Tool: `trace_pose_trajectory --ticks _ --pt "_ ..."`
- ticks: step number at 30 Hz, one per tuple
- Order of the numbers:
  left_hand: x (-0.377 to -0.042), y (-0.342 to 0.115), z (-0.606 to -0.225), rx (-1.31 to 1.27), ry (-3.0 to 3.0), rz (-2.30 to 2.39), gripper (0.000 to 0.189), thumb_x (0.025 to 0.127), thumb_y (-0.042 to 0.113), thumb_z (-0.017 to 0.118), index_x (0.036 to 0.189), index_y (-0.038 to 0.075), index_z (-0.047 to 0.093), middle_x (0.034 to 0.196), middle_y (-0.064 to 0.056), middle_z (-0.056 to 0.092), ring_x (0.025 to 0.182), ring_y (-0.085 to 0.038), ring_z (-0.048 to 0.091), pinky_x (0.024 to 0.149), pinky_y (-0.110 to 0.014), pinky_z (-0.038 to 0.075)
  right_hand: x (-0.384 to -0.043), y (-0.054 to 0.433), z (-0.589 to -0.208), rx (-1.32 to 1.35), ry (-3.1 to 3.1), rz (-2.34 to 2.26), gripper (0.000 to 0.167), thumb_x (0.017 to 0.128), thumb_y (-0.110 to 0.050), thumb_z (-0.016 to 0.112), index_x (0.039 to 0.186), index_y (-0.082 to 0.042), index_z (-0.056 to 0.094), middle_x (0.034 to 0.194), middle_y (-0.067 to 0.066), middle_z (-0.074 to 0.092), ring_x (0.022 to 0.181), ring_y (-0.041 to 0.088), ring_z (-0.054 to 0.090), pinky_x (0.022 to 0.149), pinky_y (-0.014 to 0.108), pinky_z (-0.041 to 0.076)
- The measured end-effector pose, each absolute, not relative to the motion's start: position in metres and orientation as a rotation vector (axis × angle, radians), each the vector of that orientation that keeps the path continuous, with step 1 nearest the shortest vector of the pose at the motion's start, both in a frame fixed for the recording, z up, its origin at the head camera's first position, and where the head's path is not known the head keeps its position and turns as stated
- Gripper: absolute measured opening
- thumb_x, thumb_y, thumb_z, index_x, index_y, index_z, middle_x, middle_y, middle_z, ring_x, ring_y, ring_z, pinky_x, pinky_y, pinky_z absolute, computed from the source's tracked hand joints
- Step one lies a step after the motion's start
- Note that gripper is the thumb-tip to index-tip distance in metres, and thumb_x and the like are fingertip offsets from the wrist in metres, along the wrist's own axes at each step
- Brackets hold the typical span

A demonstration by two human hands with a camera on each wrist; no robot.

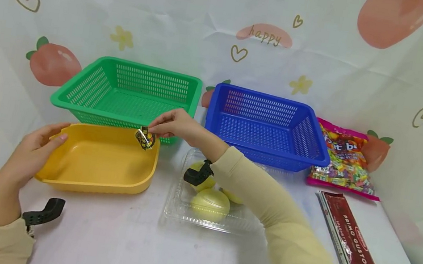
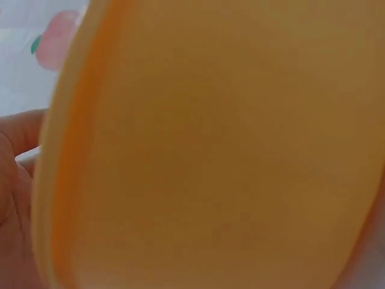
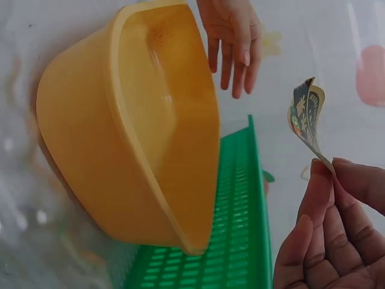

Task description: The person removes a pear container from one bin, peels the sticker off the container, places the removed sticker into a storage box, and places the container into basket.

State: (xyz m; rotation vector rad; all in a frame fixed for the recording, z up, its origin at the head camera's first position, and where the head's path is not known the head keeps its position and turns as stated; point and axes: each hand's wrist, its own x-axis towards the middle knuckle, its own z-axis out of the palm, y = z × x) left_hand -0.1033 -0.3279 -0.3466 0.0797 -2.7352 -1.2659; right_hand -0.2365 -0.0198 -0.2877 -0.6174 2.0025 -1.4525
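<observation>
My right hand [image 1: 177,125] pinches a small dark printed sticker [image 1: 145,138] by its edge, above the right end of a yellow basin [image 1: 97,161]. The right wrist view shows the sticker [image 3: 305,114] curling upward from between thumb and fingertip. At the basin's left end is my left hand [image 1: 32,147], its fingers fairly straight alongside the rim; in the right wrist view the left hand [image 3: 234,45] has its fingers extended. Whether it touches the rim is hard to tell. Inside the basin, only bare yellow surface shows.
Behind the basin stands a green basket [image 1: 125,113], with a blue basket [image 1: 265,153] to its right. Pale yellow fruits [image 1: 210,205] sit in a clear plastic container [image 1: 198,222] under the right forearm. A candy bag [image 1: 343,162] and a spaghetti pack [image 1: 360,256] lie at the right.
</observation>
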Motion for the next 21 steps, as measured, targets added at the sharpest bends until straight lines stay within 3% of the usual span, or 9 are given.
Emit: trace_pose_trajectory --ticks 3,4,6,10,13,15,17,18,21 --pt "-0.104 -0.329 -0.350 0.094 -2.677 -1.323 0.053 0.100 0.032 0.038 0.144 0.003 0.031 0.148 -0.023 0.030 0.137 -0.043 0.019 0.119 -0.041 0.015 -0.238 -0.026 -0.290 -0.608 1.986 -1.447 0.019 0.085 -0.010 0.066 0.101 0.000 0.069 0.075 -0.001 0.068 0.073 0.012 0.064 0.089 0.040 0.052" --pt "-0.105 -0.330 -0.352 0.089 -2.657 -1.338 0.052 0.100 0.030 0.039 0.143 0.002 0.032 0.149 -0.021 0.030 0.139 -0.044 0.015 0.116 -0.052 0.009 -0.239 -0.028 -0.291 -0.603 1.979 -1.446 0.019 0.086 -0.009 0.066 0.102 0.001 0.069 0.075 -0.001 0.068 0.073 0.012 0.064 0.089 0.039 0.053" --pt "-0.105 -0.332 -0.354 0.079 -2.624 -1.353 0.051 0.100 0.028 0.040 0.142 0.000 0.033 0.151 -0.020 0.026 0.140 -0.044 0.009 0.111 -0.062 0.001 -0.239 -0.033 -0.291 -0.604 1.977 -1.434 0.020 0.086 -0.009 0.065 0.103 0.002 0.069 0.076 0.000 0.068 0.072 0.011 0.064 0.085 0.035 0.054" --pt "-0.105 -0.336 -0.359 0.103 -2.609 -1.326 0.050 0.100 0.027 0.040 0.142 0.002 0.033 0.153 -0.018 0.021 0.142 -0.040 0.008 0.114 -0.057 0.000 -0.238 -0.043 -0.292 -0.595 1.976 -1.398 0.020 0.087 -0.009 0.064 0.103 0.001 0.068 0.080 0.003 0.069 0.074 0.011 0.065 0.081 0.031 0.055" --pt "-0.106 -0.337 -0.362 0.121 -2.630 -1.294 0.051 0.100 0.028 0.038 0.143 0.002 0.032 0.154 -0.018 0.020 0.143 -0.033 0.013 0.118 -0.024 0.010 -0.237 -0.050 -0.293 -0.577 1.974 -1.392 0.018 0.086 -0.008 0.065 0.101 0.001 0.069 0.082 0.006 0.070 0.073 0.011 0.065 0.084 0.035 0.055" --pt "-0.106 -0.339 -0.365 0.126 -2.649 -1.270 0.051 0.100 0.027 0.038 0.143 0.000 0.032 0.153 -0.016 0.021 0.143 -0.028 0.015 0.107 -0.003 0.016 -0.236 -0.054 -0.294 -0.577 1.968 -1.391 0.017 0.085 -0.008 0.066 0.099 0.001 0.070 0.082 0.007 0.070 0.072 0.012 0.065 0.087 0.039 0.054" --pt "-0.106 -0.340 -0.367 0.143 -2.673 -1.245 0.049 0.101 0.026 0.037 0.143 0.001 0.032 0.153 -0.014 0.022 0.144 -0.025 0.016 0.093 0.008 0.018 -0.236 -0.059 -0.295 -0.572 1.960 -1.395 0.015 0.084 -0.008 0.067 0.096 0.000 0.071 0.080 0.008 0.070 0.070 0.012 0.065 0.089 0.042 0.053" --pt "-0.106 -0.340 -0.368 0.157 -2.682 -1.239 0.048 0.101 0.024 0.035 0.143 0.001 0.032 0.153 -0.012 0.022 0.144 -0.024 0.016 0.093 0.008 0.019 -0.236 -0.061 -0.296 -0.575 1.954 -1.394 0.014 0.084 -0.008 0.067 0.096 0.000 0.071 0.080 0.008 0.070 0.070 0.012 0.065 0.090 0.042 0.052" --pt "-0.107 -0.341 -0.371 0.201 -2.699 -1.229 0.045 0.101 0.017 0.031 0.143 0.003 0.030 0.153 -0.009 0.022 0.143 -0.029 0.015 0.110 -0.010 0.019 -0.236 -0.068 -0.297 -0.575 1.939 -1.393 0.013 0.084 -0.007 0.067 0.094 0.000 0.071 0.079 0.006 0.069 0.070 0.013 0.065 0.090 0.041 0.052"
